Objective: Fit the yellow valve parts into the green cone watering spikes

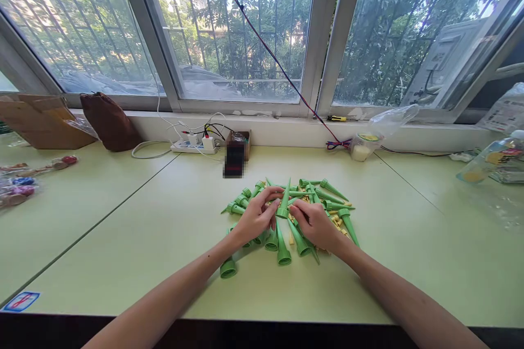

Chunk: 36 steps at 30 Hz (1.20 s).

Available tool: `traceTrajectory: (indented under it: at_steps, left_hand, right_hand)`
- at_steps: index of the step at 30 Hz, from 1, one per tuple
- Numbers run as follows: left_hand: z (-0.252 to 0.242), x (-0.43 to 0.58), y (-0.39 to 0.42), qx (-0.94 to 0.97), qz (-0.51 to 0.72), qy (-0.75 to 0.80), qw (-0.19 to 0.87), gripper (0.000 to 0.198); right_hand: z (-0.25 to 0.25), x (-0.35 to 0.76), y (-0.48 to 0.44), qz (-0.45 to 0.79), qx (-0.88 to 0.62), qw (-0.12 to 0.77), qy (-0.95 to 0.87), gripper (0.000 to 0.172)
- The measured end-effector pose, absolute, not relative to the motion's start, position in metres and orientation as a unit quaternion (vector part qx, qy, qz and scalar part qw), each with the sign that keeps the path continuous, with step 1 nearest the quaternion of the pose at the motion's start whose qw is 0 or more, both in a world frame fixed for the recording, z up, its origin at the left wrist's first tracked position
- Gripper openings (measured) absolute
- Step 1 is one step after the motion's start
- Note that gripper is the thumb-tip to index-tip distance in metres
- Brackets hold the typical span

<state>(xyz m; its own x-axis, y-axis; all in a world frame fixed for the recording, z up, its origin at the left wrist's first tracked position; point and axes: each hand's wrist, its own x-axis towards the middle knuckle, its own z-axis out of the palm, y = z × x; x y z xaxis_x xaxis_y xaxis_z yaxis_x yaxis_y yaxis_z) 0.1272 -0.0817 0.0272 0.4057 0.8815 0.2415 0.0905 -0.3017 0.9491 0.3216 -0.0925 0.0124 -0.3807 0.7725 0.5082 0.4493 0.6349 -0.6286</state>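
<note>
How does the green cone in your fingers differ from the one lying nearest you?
The held cone stands tip up, pinched between left hand and right hand; the near cone lies flat on the table, unheld. The held cone is over the pile's middle; the near cone at its edge. Both are green and tapered.

Pale green table (123, 240); along the sill (286, 131): cardboard box (41, 122), brown pouch (108, 122), white power strip (192, 145) with cables, small dark box (236, 154) (blurred), lidded jar (362, 147) beside a clear bag (395, 117). Far right, a tilted bottle (489, 161); far left, wrapped items (20, 185). Sticker (21, 301) at the table's near left edge. Barred windows (229, 27) behind, trees beyond, a red-black wire (266, 46) slanting across the glass
</note>
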Motion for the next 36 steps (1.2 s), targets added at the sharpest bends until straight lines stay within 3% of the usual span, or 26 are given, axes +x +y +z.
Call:
traceTrajectory:
  at_steps: [36]
  left_hand:
    - [0.0251, 0.1263, -0.0787, 0.694, 0.411, 0.345, 0.480, 0.025]
  right_hand:
    - [0.0124, 0.3217, -0.0927, 0.200, -0.374, 0.397, -0.814, 0.034]
